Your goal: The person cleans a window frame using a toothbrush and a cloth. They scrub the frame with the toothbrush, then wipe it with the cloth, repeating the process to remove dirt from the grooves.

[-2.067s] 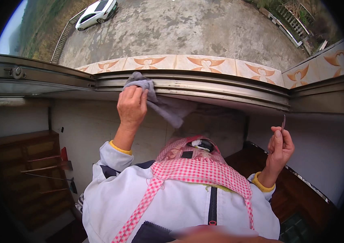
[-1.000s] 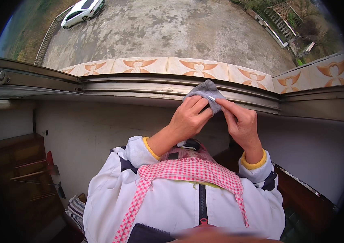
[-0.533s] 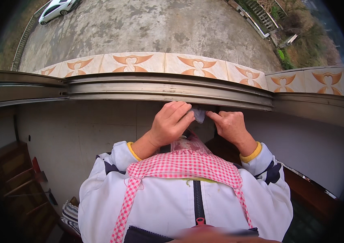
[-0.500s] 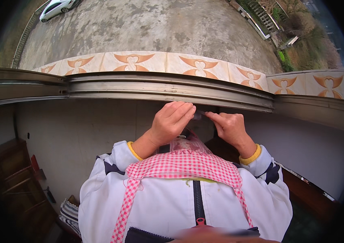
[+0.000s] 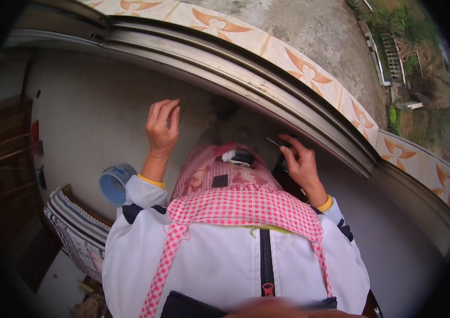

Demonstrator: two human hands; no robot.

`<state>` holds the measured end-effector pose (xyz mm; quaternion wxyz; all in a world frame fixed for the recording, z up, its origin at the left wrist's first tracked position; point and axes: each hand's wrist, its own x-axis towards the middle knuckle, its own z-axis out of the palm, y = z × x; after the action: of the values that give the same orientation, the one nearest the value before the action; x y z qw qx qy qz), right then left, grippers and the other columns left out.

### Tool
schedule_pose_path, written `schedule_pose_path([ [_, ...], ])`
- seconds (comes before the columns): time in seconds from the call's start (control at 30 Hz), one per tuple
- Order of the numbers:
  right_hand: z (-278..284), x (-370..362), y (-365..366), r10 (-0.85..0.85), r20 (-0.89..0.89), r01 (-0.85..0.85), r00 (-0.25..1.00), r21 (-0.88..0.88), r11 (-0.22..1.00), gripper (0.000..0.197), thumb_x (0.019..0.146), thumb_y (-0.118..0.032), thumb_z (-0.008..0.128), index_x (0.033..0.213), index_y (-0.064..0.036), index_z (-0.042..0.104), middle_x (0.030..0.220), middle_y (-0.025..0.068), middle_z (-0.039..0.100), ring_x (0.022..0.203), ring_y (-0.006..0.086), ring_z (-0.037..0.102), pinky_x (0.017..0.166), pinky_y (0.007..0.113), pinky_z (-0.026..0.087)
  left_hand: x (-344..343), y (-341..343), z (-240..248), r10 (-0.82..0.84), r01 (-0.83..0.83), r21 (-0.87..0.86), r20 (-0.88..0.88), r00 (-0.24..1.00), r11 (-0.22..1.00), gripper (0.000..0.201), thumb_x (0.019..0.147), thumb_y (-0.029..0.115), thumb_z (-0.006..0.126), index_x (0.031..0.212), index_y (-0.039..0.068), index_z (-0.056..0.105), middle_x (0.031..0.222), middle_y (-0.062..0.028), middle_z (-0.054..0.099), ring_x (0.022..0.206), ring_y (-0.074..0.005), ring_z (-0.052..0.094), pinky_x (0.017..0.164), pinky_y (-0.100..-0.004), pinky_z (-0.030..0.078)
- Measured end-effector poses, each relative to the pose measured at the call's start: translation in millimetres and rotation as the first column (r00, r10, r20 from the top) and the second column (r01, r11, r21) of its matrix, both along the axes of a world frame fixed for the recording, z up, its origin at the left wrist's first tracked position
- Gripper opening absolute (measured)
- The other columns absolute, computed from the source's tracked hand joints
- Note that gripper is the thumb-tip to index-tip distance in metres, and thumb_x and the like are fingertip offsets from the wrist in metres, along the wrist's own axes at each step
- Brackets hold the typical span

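Observation:
My left hand (image 5: 162, 127) is raised over the floor inside the window, its fingers loosely bent and the thumb apart, with nothing in it. My right hand (image 5: 302, 163) pinches a thin, slim metallic piece (image 5: 272, 142) between thumb and forefinger. Its exact kind is too small to make out. That hand is just inside the metal window track (image 5: 246, 87), apart from it. Between the two hands hangs the pink-and-white checked apron (image 5: 241, 204) I wear, its front pocket gaping with something white and dark inside.
A blue bucket (image 5: 112, 185) stands on the floor at left, near a striped cushion or folded cloth (image 5: 79, 225). Dark wooden furniture (image 5: 10, 143) is at far left. Beyond the track runs a patterned tile ledge (image 5: 275, 47), then a concrete yard (image 5: 310, 26).
My hands have parted: the left moved away from the track to the left, the right drew back with the thin piece. The view has turned, and the bucket shows now.

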<state>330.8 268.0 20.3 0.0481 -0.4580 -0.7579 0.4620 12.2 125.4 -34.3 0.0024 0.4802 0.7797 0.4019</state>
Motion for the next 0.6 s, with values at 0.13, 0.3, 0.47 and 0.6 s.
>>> schedule_pose_path([
  [0.13,-73.9,-3.8,-0.7,0.187,0.102,-0.193,0.977,0.056,0.98,0.035,0.091,-0.021,0.065,0.125,-0.0096,0.063,0.059,0.0163,0.059,0.053,0.0307,0.063,0.054,0.04,0.047,29.9,-54.6,-47.5,0.141,-0.104,-0.207,0.173,0.975,0.973,0.017,0.086,0.004,0.067,0.102,0.006,0.069,0.098,-0.0108,0.064,0.092,-0.0298,0.063,0.073,-0.0374,0.053],
  [0.3,-179.0,-34.3,-6.8,0.254,0.25,-0.262,0.934,-0.004,0.965,0.041,0.092,-0.025,0.066,0.128,-0.0048,0.061,0.1,0.0196,0.07,0.082,0.0273,0.067,0.075,0.036,0.052,44.2,-106.8,-118.9,0.22,-0.068,-0.457,0.29,0.931,0.887,0.013,0.085,0.008,0.067,0.099,0.007,0.067,0.101,-0.0138,0.063,0.095,-0.0345,0.063,0.076,-0.0434,0.054],
  [0.47,-235.7,-81.4,-14.6,0.415,0.369,-0.421,0.832,-0.067,0.904,0.044,0.093,-0.029,0.064,0.128,-0.0031,0.061,0.117,0.0227,0.067,0.106,0.0364,0.066,0.091,0.04,0.051,66.8,-151.1,-185.3,0.339,-0.014,-0.563,0.478,0.81,0.826,0.01,0.086,0.011,0.064,0.094,0.006,0.066,0.1,-0.016,0.064,0.093,-0.0391,0.062,0.079,-0.0484,0.052],
  [0.6,-272.8,-132.0,-10.4,0.485,0.486,-0.493,0.727,-0.122,0.861,0.044,0.092,-0.03,0.062,0.124,-0.0015,0.063,0.119,0.0239,0.066,0.111,0.0383,0.063,0.096,0.043,0.049,91.2,-179.3,-228.4,0.346,0.033,-0.58,0.529,0.775,0.814,0.014,0.086,0.014,0.063,0.095,0.004,0.065,0.097,-0.0196,0.064,0.092,-0.042,0.062,0.078,-0.0503,0.05],
])
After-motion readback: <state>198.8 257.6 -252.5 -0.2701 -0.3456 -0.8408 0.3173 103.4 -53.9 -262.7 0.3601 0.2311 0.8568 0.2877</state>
